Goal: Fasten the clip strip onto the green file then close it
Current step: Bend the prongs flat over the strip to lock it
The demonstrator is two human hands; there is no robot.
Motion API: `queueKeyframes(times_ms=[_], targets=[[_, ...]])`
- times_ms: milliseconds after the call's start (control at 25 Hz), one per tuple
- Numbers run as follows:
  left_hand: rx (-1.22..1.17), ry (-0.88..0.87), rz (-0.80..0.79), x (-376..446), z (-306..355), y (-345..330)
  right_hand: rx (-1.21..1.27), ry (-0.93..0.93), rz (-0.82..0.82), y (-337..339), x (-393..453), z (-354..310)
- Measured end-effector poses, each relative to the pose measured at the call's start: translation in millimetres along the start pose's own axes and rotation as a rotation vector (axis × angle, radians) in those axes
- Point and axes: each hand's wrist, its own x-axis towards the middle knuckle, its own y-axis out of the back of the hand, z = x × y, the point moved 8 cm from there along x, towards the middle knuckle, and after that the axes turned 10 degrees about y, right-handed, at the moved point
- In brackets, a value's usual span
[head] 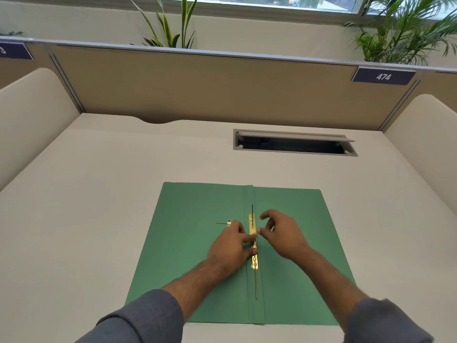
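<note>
We see the green file (pixel 197 243) lying open and flat on the tabletop (pixel 99 181), spine running away from us. The gold clip strip (pixel 254 261) lies along the spine fold, over a thin metal prong (pixel 256 285). Our left hand (pixel 231 246) presses on the strip, its fingers (pixel 248 240) pinched narrowly on it. Our right hand (pixel 282 235) hovers just beside the strip, fingers loosely spread and holding nothing. A small metal piece (pixel 228 222) lies on the left cover.
</note>
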Motion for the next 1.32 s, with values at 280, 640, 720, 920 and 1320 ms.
queueKeyframes(times_ms=[280,640,720,920,1320], targets=[[0.201,-0.141,0.097,-8.2,10.4,-2.9,0.184,-0.007,0.025,-16.8,31.2,6.0],[0.262,-0.152,0.002,-6.0,13.7,-9.4,0.132,-0.107,0.034,-13.0,57.5,34.8],[0.266,-0.128,-0.027,-3.9,14.4,-8.2,0.114,-0.108,0.016,-18.2,63.1,33.1],[0.305,-0.124,-0.016,2.2,26.0,1.3,0.094,-0.090,-0.041,-29.8,74.5,26.1],[0.389,-0.121,-0.030,4.2,31.9,-5.4,0.038,-0.006,-0.226,-42.5,86.5,17.2]])
